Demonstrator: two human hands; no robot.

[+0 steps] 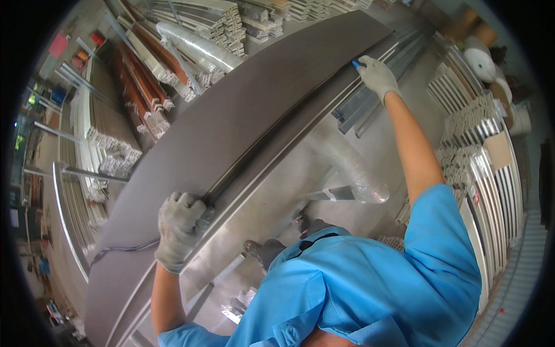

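Note:
A long dark brown panel [231, 110] lies across in front of me, from lower left to upper right. Along its near part runs a thin black strip [277, 124]. My left hand [180, 228], in a pale grey glove, is closed around that strip at the panel's near side. On the other side of this hand, a loose black length [130, 247] of what looks like the same strip trails over the panel. Further off, my gloved right hand [378, 78] rests at the panel's near edge, its fingers closed on a small blue object [355, 63] whose kind I cannot make out.
Bundles of long profiles [110, 139] are stacked beyond the panel at left. More profile stacks [471, 127] stand at right. Dark metal bars [358, 107] lie under my right hand. A plastic-wrapped roll [352, 168] is below, between the panel and my body.

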